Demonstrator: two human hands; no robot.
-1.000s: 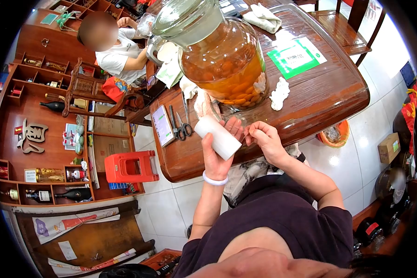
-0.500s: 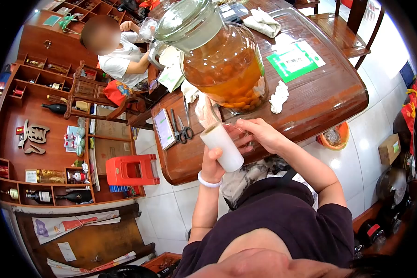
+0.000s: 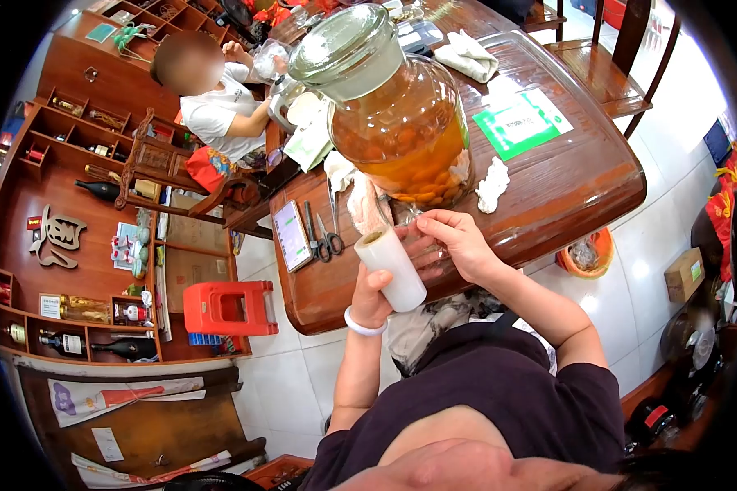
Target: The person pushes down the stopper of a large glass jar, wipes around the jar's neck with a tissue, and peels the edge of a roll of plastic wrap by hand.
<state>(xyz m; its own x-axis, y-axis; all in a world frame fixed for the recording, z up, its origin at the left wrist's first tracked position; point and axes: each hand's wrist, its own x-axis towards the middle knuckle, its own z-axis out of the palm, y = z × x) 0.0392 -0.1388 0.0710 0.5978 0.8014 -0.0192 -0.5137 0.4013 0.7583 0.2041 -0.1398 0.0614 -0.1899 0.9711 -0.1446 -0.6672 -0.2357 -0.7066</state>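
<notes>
My left hand is wrapped round a roll of clear plastic film, its cardboard core facing up and away from me. The thumb lies across the roll's side. My right hand pinches the thin free edge of the film between thumb and fingers, just right of the roll. Some of its fingers show through the see-through film. Beyond both hands stands a large glass jar with a glass lid, holding amber liquid and orange-brown pieces. A pinkish cloth lies between the jar and the roll.
On the wooden table lie a phone, scissors, a crumpled tissue, a green-and-white card and a folded cloth. Another person sits at the far left. A red stool and an orange bin stand on the floor.
The view has shifted slightly. My right hand has drawn the film's edge a little; its fingers look more tightly pinched. My left hand keeps its hold on the roll.
</notes>
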